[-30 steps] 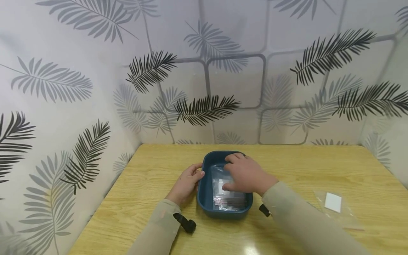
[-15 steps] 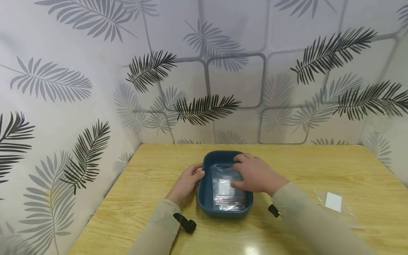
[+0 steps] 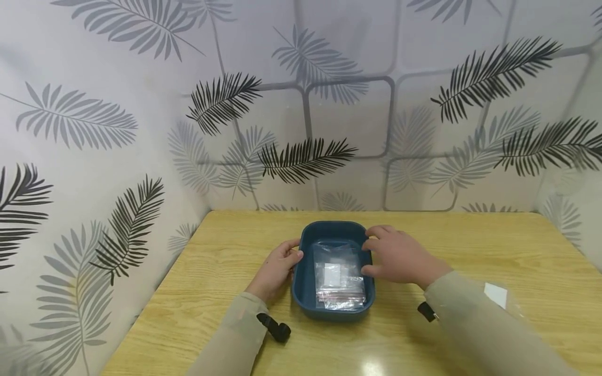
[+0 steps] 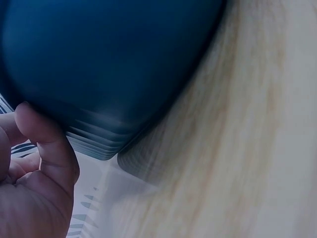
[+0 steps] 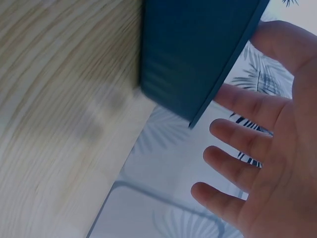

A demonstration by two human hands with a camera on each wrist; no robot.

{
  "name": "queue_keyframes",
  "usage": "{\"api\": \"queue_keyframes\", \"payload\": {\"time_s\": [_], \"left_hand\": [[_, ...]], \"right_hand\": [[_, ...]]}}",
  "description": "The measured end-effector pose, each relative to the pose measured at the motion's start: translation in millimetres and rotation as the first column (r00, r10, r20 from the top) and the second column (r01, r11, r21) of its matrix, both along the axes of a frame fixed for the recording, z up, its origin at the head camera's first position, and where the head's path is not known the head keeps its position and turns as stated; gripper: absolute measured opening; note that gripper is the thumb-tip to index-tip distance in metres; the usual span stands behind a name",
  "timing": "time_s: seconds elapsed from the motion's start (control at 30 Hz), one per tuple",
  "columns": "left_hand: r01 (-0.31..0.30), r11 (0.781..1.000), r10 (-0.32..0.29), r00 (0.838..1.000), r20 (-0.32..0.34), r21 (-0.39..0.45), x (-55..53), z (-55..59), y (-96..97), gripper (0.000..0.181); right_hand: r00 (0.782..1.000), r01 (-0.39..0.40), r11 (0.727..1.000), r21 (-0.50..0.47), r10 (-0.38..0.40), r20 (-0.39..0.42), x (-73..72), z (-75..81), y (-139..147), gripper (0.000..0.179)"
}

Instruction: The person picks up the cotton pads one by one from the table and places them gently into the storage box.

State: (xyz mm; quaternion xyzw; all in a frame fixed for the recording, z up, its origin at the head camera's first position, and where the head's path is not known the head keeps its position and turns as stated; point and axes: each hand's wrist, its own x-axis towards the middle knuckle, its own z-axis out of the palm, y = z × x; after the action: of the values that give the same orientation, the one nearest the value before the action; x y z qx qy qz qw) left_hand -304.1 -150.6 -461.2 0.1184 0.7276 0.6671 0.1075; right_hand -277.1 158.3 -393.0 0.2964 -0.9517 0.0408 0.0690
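A dark blue plastic bin (image 3: 332,315) with rounded corners stands on the table. Clear zip bags (image 3: 345,267) lie in it, with a white rectangle (image 3: 332,274) showing among them. At the bin's left side my left hand (image 3: 276,270) grips the rim, thumb at the edge and fingers outside. In the left wrist view its thumb (image 4: 44,129) meets the bin wall (image 4: 114,64). My right hand (image 3: 400,256) is at the right rim, fingers spread and holding nothing. The right wrist view shows that palm (image 5: 287,153) beside the bin's outer wall (image 5: 188,54).
To the right on the wooden table (image 3: 226,245) lies a clear bag with a white rectangle (image 3: 496,295), partly covered by my right sleeve (image 3: 484,318). A leaf-patterned wall (image 3: 338,120) stands behind the table. Black straps (image 3: 275,329) hang at both wrists.
My right hand has moved right, from over the bags inside the bin to its right rim. The bags stay in the bin. My left hand keeps its place.
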Motion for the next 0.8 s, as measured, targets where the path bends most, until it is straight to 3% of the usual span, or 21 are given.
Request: {"api": "queue_keyframes", "payload": {"time_s": [0.43,0.8], "left_hand": [[-0.01,1.0,0.01,1.0,0.021,-0.002,-1.2,-2.5,-0.9,0.046],[-0.004,1.0,0.004,1.0,0.001,0.018,-1.1,-2.4,-0.5,0.045]], "right_hand": [[1.0,-0.01,0.997,-0.079,0.008,-0.025,3.2,1.0,34,0.049],[0.998,0.062,0.996,-0.061,-0.061,0.021,14.1,0.0,86,0.051]]}}
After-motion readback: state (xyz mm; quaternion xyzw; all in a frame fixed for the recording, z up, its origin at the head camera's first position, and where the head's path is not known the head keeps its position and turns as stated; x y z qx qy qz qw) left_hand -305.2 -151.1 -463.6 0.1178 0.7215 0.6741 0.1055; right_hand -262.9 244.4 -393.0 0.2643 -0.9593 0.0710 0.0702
